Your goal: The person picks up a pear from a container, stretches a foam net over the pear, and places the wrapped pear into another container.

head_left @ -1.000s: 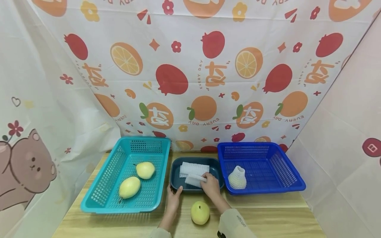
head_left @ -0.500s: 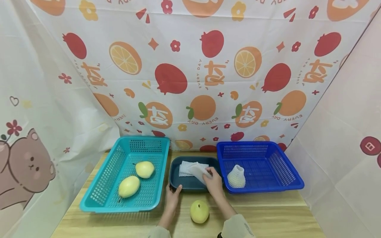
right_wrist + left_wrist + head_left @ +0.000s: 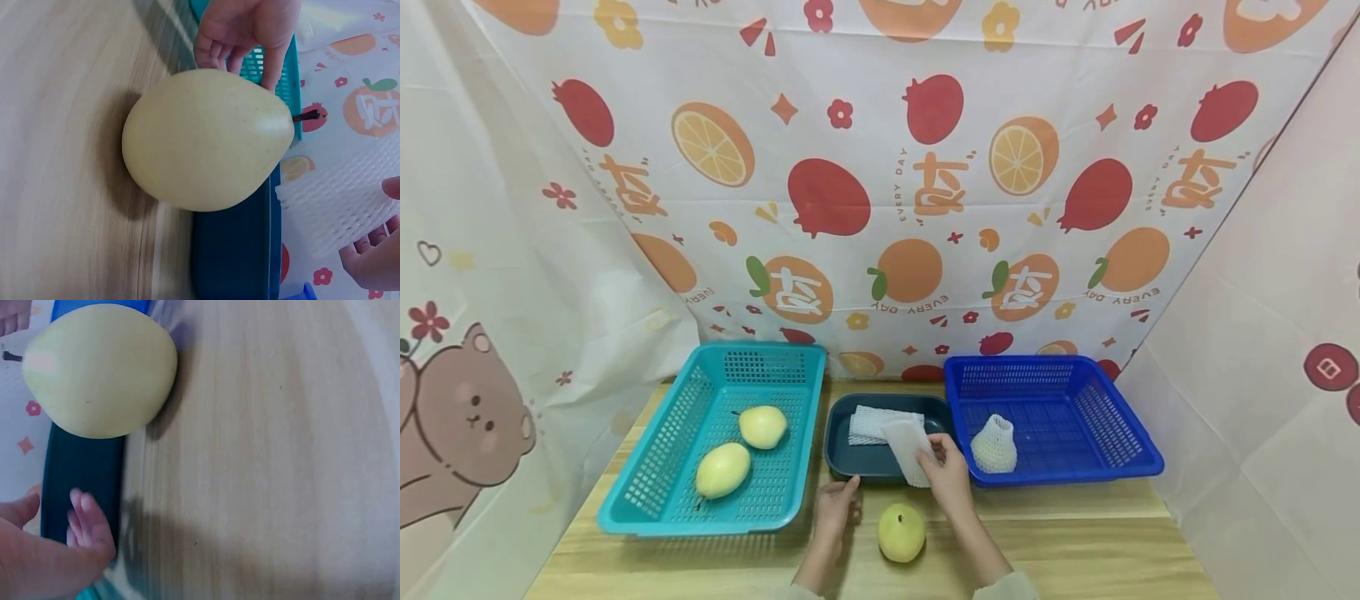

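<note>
Fruit-printed white cloth (image 3: 910, 225) hangs as backdrop; pale wood-grain tabletop (image 3: 1090, 554) below. On it, left side: turquoise perforated plastic basket (image 3: 775, 500). Right side: deep blue perforated plastic basket (image 3: 1067, 446). Between them, dark teal rectangular tray (image 3: 865, 461).

Left hand (image 3: 833, 510) just off the tray's near-left corner, fingers loosely bent, holding nothing; contact with the rim cannot be told. Right hand (image 3: 951, 479) at the tray's near-right side, thumb and fingers pinching a flattened white foam-net sleeve (image 3: 904, 446) by its right edge. Sleeve slants over the tray, lower end at the near rim.

Single round yellow-green pear (image 3: 901, 533) on the table between the forearms, stem up, apart from both hands. Two paler yellow pears (image 3: 763, 427) lie in the turquoise basket; one fruit in a white foam net (image 3: 995, 446) stands near the blue basket's left wall. Smaller still: other white foam nets (image 3: 867, 425), flat toward the tray's back.

Handling, judged by look: sleeve very light, soft, springy, likely to tear if yanked. Best held at an open end, one lip per hand.

Against half a second ago: sleeve swung nearer the person and hangs steeper; left hand drawn back slightly from the tray corner. Pears and baskets unchanged.
</note>
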`<move>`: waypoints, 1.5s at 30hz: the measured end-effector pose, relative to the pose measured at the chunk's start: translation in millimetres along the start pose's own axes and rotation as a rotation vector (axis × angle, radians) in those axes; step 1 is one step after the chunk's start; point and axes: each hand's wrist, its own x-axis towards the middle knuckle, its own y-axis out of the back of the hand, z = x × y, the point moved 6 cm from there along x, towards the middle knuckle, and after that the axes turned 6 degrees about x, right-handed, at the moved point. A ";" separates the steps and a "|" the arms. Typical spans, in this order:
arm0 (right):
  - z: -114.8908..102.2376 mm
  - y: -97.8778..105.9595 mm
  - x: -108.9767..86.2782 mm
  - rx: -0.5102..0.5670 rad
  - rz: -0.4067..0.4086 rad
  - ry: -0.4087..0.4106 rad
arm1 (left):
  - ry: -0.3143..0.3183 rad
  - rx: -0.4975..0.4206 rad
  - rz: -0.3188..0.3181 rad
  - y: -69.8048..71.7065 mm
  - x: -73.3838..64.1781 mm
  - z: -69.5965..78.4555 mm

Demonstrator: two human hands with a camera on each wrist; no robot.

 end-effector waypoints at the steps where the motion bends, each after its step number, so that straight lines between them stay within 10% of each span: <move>1: -0.8 0.4 -1.2 0.013 -0.002 0.000 | 0.007 -0.009 -0.034 -1.8 -2.7 0.6; 11: -48.4 1.3 -19.9 0.152 -0.007 -0.054 | 0.041 -0.071 -0.391 -24.8 -27.9 17.6; 20: -33.1 -0.7 -22.0 0.228 -0.045 -0.067 | 0.045 -0.003 -0.667 -37.9 -53.4 39.1; 36: -35.5 0.8 -33.8 0.282 -0.082 -0.054 | 0.009 -0.098 -0.607 -34.7 -56.2 39.3; 45: -34.2 -3.2 -39.2 0.286 -0.156 -0.072 | 0.022 -0.375 -0.589 -32.3 -53.9 43.2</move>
